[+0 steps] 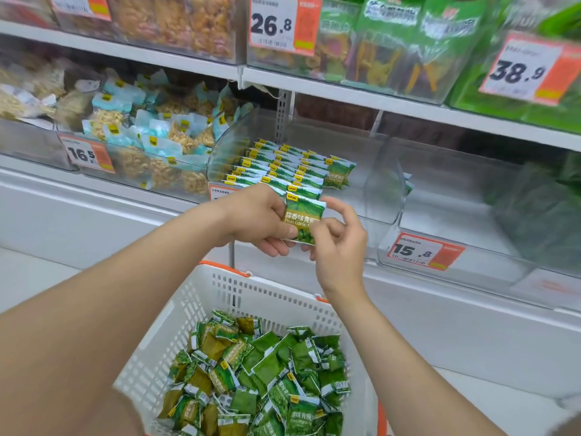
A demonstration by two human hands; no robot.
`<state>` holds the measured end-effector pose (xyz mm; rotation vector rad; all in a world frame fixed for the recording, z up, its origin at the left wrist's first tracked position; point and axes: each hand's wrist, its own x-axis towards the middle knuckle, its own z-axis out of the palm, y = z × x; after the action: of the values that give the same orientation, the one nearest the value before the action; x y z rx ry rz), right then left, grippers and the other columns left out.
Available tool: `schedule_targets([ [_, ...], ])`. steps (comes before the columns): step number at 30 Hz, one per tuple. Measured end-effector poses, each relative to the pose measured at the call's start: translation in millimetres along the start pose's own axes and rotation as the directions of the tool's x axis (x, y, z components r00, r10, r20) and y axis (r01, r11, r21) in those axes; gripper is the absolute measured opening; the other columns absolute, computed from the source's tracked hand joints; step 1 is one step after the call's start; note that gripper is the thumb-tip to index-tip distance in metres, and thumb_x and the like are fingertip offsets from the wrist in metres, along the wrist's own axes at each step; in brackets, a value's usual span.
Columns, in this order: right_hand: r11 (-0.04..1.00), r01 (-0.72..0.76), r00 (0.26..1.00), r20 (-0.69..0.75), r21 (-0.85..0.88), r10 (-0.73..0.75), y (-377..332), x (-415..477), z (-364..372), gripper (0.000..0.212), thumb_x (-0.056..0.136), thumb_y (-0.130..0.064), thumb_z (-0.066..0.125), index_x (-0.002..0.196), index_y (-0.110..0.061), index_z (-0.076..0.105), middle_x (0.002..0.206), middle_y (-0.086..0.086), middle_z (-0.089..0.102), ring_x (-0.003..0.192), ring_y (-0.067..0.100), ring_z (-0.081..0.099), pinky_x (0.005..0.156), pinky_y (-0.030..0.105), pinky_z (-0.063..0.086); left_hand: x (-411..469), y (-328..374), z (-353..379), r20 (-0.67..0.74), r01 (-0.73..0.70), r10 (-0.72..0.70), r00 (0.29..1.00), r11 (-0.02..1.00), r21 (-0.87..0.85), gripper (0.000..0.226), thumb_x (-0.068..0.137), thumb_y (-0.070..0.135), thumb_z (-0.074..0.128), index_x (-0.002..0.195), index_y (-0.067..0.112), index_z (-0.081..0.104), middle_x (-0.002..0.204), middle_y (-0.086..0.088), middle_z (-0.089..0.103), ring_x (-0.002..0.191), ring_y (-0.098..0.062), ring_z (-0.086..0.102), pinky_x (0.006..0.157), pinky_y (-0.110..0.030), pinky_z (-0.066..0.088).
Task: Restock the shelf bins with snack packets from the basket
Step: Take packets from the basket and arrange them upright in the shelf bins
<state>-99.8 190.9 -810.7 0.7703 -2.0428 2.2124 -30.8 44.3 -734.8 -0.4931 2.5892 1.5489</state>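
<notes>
white basket [195, 325] sits nearest, under the hands, heaped with loose green pea packets [267, 372], kept within reach of the shelf. above it the left hand [261, 218] curls round a green packet [301, 215] printed "peas garlic f…", and the right hand [339, 247] pinches its right edge, probably squaring it face-forward to match the rows. beyond, the clear shelf bin [226, 146] holds neat overlapping rows of like packets [283, 165]; price tags read 15.8 [421, 251], 16.5 [86, 154], 26.8 [272, 25], 38.9 [518, 70].
</notes>
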Motion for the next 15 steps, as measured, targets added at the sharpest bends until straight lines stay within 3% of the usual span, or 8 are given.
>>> schedule_targets([
  [2, 0.998, 0.048, 0.999, -0.023, -0.03, -0.048, -3.6, 3.6, 5.7, 0.036, 0.094, -0.015, 0.066, 0.126, -0.027, 0.058, 0.065, 0.019, 0.056, 0.056, 0.037, 0.054, 0.055, 0.049, 0.05, 1.7, 4.5, 0.8, -0.034, -0.047, 0.047, 0.998, 0.999, -0.005, 0.027, 0.097, 0.013, 0.073, 0.081, 0.006, 0.052, 0.08, -0.02, 0.077, 0.079, -0.025, 0.079, 0.068, -0.034, 0.066],
  [4, 0.995, 0.079, 0.994, -0.069, -0.055, -0.083, -8.5, 10.9, 9.4, 0.034, 0.094, -0.023, 0.067, 0.124, -0.033, 0.055, 0.068, 0.021, 0.056, 0.061, 0.042, 0.055, 0.057, 0.053, 0.047, 5.3, 8.9, -0.1, -0.106, -0.121, 0.132, 0.986, 0.988, 0.1, 0.025, 0.095, 0.021, 0.076, 0.086, 0.009, 0.056, 0.073, -0.013, 0.077, 0.074, -0.022, 0.078, 0.061, -0.033, 0.064],
  [7, 0.982, 0.123, 0.968, -0.198, -0.145, -0.151, -21.3, 29.8, 8.9, 0.032, 0.091, -0.02, 0.068, 0.116, -0.028, 0.05, 0.063, 0.004, 0.056, 0.057, 0.025, 0.053, 0.056, 0.042, 0.043, 15.0, 14.7, -5.2, -0.277, -0.198, 0.332, 0.902, 0.886, 0.419, 0.026, 0.093, 0.047, 0.073, 0.098, 0.022, 0.069, 0.074, 0.002, 0.076, 0.071, -0.008, 0.071, 0.069, -0.028, 0.056],
  [9, 0.945, 0.123, 0.948, -0.245, -0.303, -0.202, -31.0, 48.0, 5.8, 0.033, 0.086, -0.019, 0.068, 0.109, -0.024, 0.045, 0.068, -0.005, 0.062, 0.065, 0.02, 0.058, 0.061, 0.036, 0.038, 21.9, 17.0, -7.0, -0.318, -0.218, 0.439, 0.84, 0.811, 0.542, 0.026, 0.098, 0.049, 0.065, 0.103, 0.025, 0.072, 0.086, 0.006, 0.074, 0.086, -0.011, 0.068, 0.077, -0.031, 0.053],
  [11, 0.85, 0.03, 0.963, -0.212, -0.527, -0.165, -41.0, 68.9, 3.6, 0.033, 0.084, -0.026, 0.065, 0.108, -0.024, 0.041, 0.077, -0.005, 0.061, 0.078, 0.025, 0.055, 0.065, 0.036, 0.035, 31.4, 15.4, -5.4, -0.289, -0.177, 0.516, 0.806, 0.676, 0.715, 0.027, 0.102, 0.044, 0.057, 0.114, 0.022, 0.069, 0.105, 0.0, 0.07, 0.104, -0.023, 0.064, 0.085, -0.039, 0.052],
  [13, 0.698, -0.07, 0.987, -0.151, -0.713, -0.054, -44.9, 92.8, 1.4, 0.036, 0.085, -0.026, 0.063, 0.113, -0.022, 0.04, 0.081, -0.005, 0.053, 0.084, 0.03, 0.051, 0.068, 0.036, 0.037, 41.6, 11.2, -2.3, -0.246, -0.092, 0.521, 0.817, 0.539, 0.837, 0.032, 0.106, 0.042, 0.047, 0.121, 0.02, 0.065, 0.118, -0.006, 0.064, 0.113, -0.031, 0.06, 0.087, -0.044, 0.05],
  [15, 0.576, -0.156, 0.988, -0.124, -0.802, 0.094, -41.9, 117.3, 0.3, 0.045, 0.086, -0.021, 0.066, 0.122, -0.015, 0.04, 0.097, 0.004, 0.056, 0.096, 0.038, 0.058, 0.074, 0.037, 0.041, 50.5, 7.1, -1.2, -0.228, -0.05, 0.492, 0.84, 0.488, 0.871, 0.035, 0.108, 0.04, 0.039, 0.115, 0.017, 0.064, 0.119, -0.008, 0.064, 0.113, -0.035, 0.059, 0.083, -0.044, 0.045],
])
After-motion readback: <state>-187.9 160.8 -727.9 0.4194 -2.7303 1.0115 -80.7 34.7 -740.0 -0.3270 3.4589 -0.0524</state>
